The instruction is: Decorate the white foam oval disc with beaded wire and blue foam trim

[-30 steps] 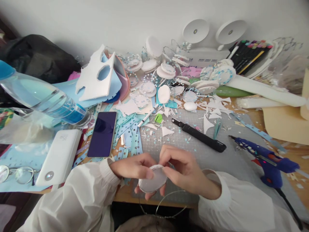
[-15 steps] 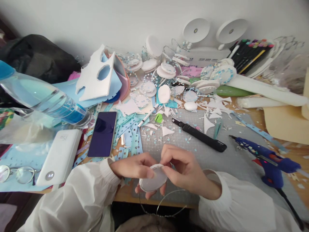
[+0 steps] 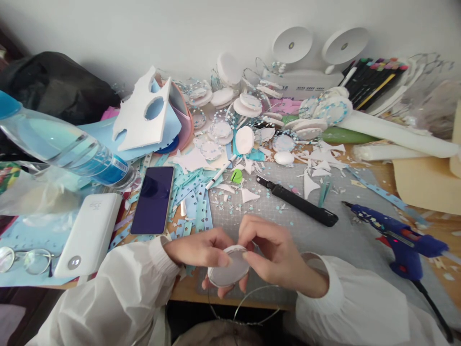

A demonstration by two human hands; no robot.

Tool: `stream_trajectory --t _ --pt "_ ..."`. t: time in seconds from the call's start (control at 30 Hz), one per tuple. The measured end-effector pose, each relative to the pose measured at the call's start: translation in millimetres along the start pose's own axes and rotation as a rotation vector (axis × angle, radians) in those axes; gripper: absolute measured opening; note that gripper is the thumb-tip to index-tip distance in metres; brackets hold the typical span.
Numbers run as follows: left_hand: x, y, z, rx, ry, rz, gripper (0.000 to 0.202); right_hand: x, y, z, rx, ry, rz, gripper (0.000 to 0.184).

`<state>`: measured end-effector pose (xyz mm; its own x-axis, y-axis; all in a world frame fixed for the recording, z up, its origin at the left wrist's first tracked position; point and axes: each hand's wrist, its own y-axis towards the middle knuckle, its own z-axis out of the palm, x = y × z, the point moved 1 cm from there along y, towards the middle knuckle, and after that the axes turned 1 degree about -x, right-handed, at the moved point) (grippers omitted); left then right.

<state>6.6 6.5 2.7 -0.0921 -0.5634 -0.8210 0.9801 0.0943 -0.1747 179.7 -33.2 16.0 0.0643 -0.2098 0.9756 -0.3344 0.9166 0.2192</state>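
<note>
"Held what, and how?"

"Held a white disc [image 3: 230, 275] between both hands, low at the near edge of the wooden tabletop [image 3: 186, 291]. With the left hand [image 3: 203, 249], laid a thumb on its face and curled fingers underneath; with the right hand [image 3: 273, 250], pinched thumb and forefinger close at the far rim. Could not tell of any wire within that pinch. Saw silver wire loops [image 3: 248, 294] just below the fingers."

"Found what surface beyond the fingertips?"

"Met a grey cutting mat [image 3: 334, 242], strewn with white scraps [image 3: 249, 195]; a black utility knife [image 3: 304, 202] ahead of the right fingers, and a blue hot-glue gun [image 3: 405, 245] well off to their right."

"Noted what left of the fingers?"

"Counted star-punched paper strips [image 3: 200, 216], a smartphone [image 3: 151, 201], and, farther out, a white power bank [image 3: 88, 230], eyeglasses [image 3: 36, 261] and a water bottle [image 3: 68, 139]."

"Looked deeper into the room?"

"Reached, far past the fingers, a heap of white discs [image 3: 245, 140], two bowl-shaped fixtures [image 3: 291, 36], then a pale wall [image 3: 180, 33]."
</note>
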Motion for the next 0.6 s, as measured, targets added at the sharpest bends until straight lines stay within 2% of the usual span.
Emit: stream_trajectory --t 0.13,0.6 --pt "-1.2 0.4 1.5 -0.024 -0.024 0.028 0.066 0.6 0.1 -1.0 0.022 0.025 0.008 0.011" --pt "-3.0 1.1 2.2 0.0 -0.053 0.077 0.064 -2.4 -2.2 -1.9 0.051 0.082 0.056 0.009"
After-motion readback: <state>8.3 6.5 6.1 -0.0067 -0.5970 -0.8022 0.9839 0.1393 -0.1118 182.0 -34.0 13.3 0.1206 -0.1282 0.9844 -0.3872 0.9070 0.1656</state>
